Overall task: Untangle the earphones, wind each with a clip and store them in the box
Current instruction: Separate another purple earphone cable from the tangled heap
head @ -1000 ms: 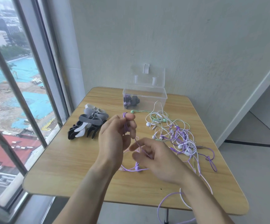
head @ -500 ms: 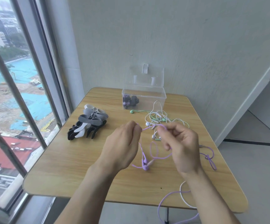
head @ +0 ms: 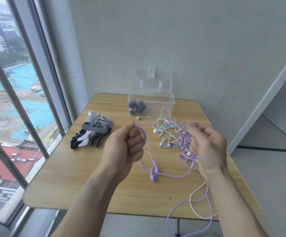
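One wound set sits in the clear box (head: 151, 102) at the table's (head: 70, 177) far edge, while the left hand (head: 123, 147) and right hand (head: 207, 146) pinch a purple earphone cord (head: 162, 124) taut above the remaining tangle (head: 174, 137), with the clips (head: 91, 131) unused by the left edge

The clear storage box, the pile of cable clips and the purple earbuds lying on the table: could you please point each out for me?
clear storage box (head: 168, 102): head view, its front right rim.
pile of cable clips (head: 94, 130): head view, a grey clip mid-pile.
purple earbuds (head: 153, 177): head view, the nearer bud's head.
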The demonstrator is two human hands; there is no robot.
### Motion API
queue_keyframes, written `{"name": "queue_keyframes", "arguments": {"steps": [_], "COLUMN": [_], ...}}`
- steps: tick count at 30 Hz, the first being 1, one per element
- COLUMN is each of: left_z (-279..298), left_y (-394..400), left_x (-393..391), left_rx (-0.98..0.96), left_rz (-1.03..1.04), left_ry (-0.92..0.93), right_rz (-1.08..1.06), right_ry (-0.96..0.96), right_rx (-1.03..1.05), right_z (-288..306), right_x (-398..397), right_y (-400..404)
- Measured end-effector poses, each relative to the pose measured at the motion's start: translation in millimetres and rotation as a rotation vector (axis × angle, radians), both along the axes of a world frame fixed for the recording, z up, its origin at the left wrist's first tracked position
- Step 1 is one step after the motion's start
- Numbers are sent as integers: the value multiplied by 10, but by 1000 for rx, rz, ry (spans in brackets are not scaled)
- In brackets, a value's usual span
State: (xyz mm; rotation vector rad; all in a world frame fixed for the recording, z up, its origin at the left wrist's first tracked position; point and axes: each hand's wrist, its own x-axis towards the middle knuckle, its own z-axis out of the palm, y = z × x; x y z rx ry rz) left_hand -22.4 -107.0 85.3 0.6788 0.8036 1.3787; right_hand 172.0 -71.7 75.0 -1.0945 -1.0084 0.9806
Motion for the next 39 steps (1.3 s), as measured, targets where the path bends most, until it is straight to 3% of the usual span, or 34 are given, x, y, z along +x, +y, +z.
{"name": "queue_keyframes", "arguments": {"steps": [3,7,9,14,18,21,26,33,36,39], "left_z": [-45,-143,-155,-54,-69,-44,-30,-120,-105,-177], "left_y": [55,104,107,25,-62,-94,-90,2,-1,5], "left_x": [-81,-170,-186,-45,113,145,119,111,99,134], "left_rx": [-42,-162,-204,-88,-15,-37,-142,-194,-140,-107], "left_rz": [160,408,410,115,-117,-134,-64,222,301,414], "left_ry": [-202,-180,-81,323,518,495,188,-120,-60,270], "right_rz": [17,223,278,221,349,378,485,586,562,588], "right_ry": [-243,-727,-831,-794,-787,-792,-600,-746,-813,-847], "right_rx": [114,-32,-102,206,317,339,171,-20,6,21], "right_z": [-28,-103,-119,-130,-117,-148,-150,-204,-223,-218], "right_x": [45,128,116,-90,-233,-228,-253,-321,-326,-351], "right_y": [3,26,14,-73,-147,-130,-174,-190,-215,-232]}}
